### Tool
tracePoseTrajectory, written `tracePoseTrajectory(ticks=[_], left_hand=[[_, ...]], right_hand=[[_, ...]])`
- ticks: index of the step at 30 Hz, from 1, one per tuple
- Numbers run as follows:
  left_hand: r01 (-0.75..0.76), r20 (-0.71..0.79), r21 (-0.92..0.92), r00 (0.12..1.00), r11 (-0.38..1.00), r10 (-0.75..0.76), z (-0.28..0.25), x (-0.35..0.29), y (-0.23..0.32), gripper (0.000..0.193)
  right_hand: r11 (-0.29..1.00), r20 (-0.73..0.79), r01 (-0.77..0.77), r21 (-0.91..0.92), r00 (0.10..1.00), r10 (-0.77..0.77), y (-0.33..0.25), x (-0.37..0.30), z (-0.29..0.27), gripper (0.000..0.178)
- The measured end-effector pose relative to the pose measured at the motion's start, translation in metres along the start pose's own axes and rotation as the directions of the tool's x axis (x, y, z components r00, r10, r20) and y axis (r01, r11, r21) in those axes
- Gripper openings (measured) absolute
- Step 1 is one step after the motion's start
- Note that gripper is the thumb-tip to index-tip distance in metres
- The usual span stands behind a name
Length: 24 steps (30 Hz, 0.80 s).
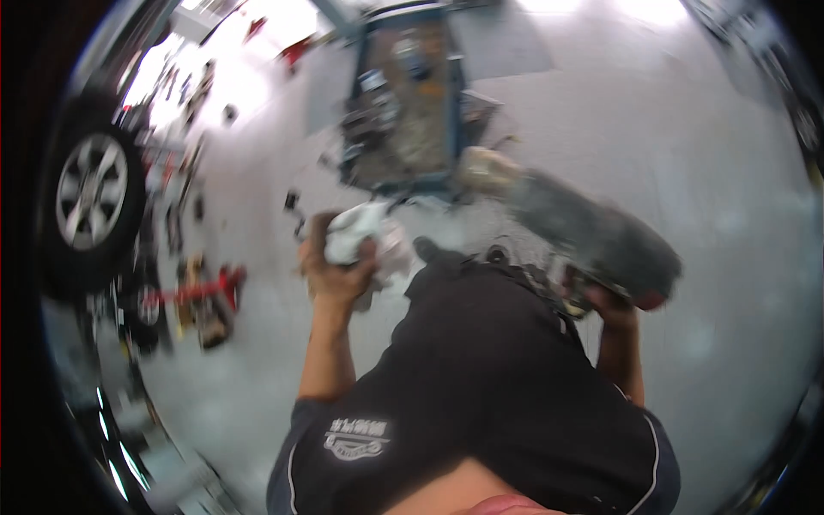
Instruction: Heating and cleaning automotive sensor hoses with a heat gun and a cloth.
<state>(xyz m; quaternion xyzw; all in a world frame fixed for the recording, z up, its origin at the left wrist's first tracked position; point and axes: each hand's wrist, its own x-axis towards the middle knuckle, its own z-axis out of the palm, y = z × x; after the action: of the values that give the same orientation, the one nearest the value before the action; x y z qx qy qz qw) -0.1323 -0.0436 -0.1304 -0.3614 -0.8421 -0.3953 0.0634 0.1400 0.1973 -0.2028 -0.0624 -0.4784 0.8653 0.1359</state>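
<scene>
My left hand [336, 273] is wrapped around a crumpled white rag [360, 233], which bunches up between the thumb and fingers. In my right hand [608, 302] is a thick dark grey cylinder [592, 230] with a tan, narrower end pointing up and left. It is tilted, and my fingers grip it from below near its lower right end; motion blur hides its exact kind. Both hands are apart, in front of my dark shirt. Just beyond them stands a blue-rimmed cart [458, 81] with a worn, stained top.
Several small parts and a bottle [410, 58] lie on the cart. A car wheel [91, 190] rises at the left. Below it, on the grey floor [687, 189], are a red metal tool [210, 290] and other gear. Vehicles line the far right rim.
</scene>
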Motion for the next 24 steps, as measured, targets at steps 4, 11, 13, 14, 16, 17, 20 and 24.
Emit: tracePoseTrajectory(ticks=[4, 11, 13, 14, 16, 17, 20, 24], left_hand=[[-0.352, -0.063, 0.152, 0.929, 0.923, 0.365, -0.022, 0.004, 0.002, 0.038], [-0.324, -0.036, 0.225, 0.940, 0.919, 0.340, -0.054, -0.025, -0.013, 0.041], [-0.293, -0.036, 0.205, 0.951, 0.934, 0.306, -0.054, -0.033, -0.019, 0.042], [-0.233, -0.037, 0.198, 0.969, 0.952, 0.245, -0.055, -0.037, -0.020, 0.044], [-0.175, -0.050, 0.211, 0.981, 0.962, 0.189, -0.056, -0.042, -0.019, 0.046], [-0.164, -0.051, 0.214, 0.982, 0.963, 0.179, -0.057, -0.043, -0.018, 0.046], [-0.142, -0.047, 0.202, 0.987, 0.969, 0.155, -0.063, -0.039, -0.015, 0.046], [-0.086, -0.118, -0.043, 0.990, 0.995, 0.080, -0.060, -0.045, -0.017, 0.051]], right_hand=[[0.998, 0.050, 0.067, -0.002, 0.996, -0.067, -0.013, 0.020, 0.000, 0.050], [0.999, 0.114, 0.031, 0.044, 0.993, -0.036, -0.009, 0.038, 0.001, 0.060], [0.989, 0.130, 0.120, -0.081, 0.985, -0.109, -0.005, 0.038, -0.004, 0.063], [0.991, 0.140, 0.111, -0.076, 0.985, -0.099, -0.004, 0.041, -0.005, 0.063], [0.994, 0.201, 0.100, -0.047, 0.976, -0.088, -0.002, 0.048, -0.007, 0.063], [0.995, 0.205, 0.090, -0.046, 0.976, -0.079, -0.001, 0.051, -0.007, 0.063], [1.000, 0.247, 0.026, -0.009, 0.969, -0.023, -0.004, 0.061, -0.007, 0.063], [0.999, 0.186, -0.029, 0.031, 0.982, 0.023, -0.008, 0.060, 0.009, 0.065]])
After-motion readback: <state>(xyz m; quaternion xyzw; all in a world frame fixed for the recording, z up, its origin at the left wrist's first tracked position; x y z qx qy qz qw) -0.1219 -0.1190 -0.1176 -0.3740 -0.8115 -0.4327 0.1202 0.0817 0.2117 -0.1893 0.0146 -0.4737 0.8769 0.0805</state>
